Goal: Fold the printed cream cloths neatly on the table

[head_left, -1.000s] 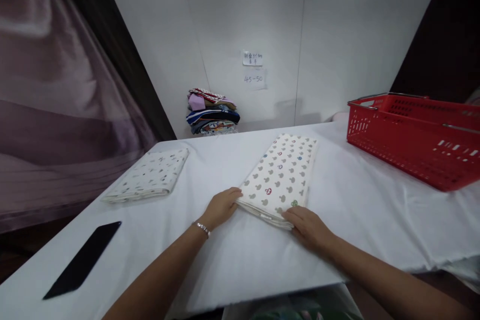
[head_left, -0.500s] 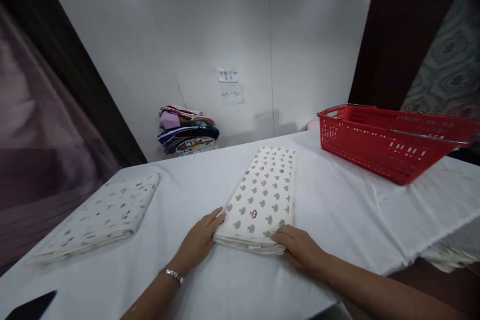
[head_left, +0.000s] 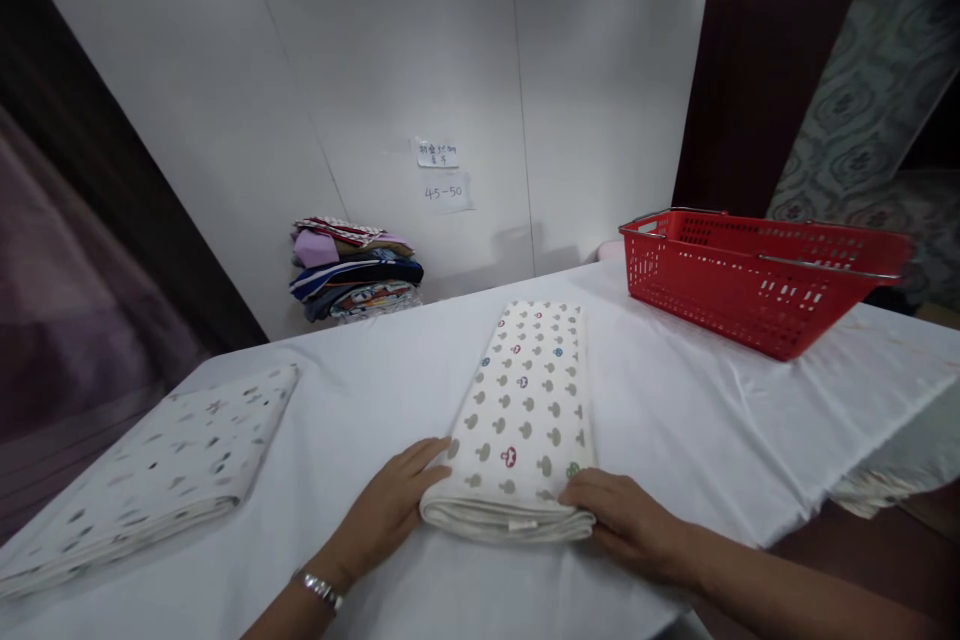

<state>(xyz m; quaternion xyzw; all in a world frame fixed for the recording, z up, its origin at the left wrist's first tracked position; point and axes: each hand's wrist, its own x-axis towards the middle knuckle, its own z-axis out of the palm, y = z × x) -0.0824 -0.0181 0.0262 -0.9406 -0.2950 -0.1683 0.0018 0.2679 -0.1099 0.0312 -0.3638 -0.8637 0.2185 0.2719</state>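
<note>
A folded white cloth with grey and coloured mushroom prints point(head_left: 525, 410) lies lengthwise on the white table point(head_left: 675, 420) in front of me. My left hand point(head_left: 386, 510), a bracelet on its wrist, rests flat against the cloth's near left corner, fingers stretched. My right hand point(head_left: 626, 522) lies on the near right corner with its fingers extended over the folded edge. Neither hand lifts the cloth.
A second folded white patterned cloth point(head_left: 150, 470) lies at the left. A red plastic basket point(head_left: 757, 275) stands at the back right. A stack of folded coloured fabrics point(head_left: 352, 265) sits against the white wall, under two paper notes point(head_left: 439, 170).
The view has swung right, so the black phone at the left is out of sight. The cloth now lies straighter towards me; both hands stay at its near corners.
</note>
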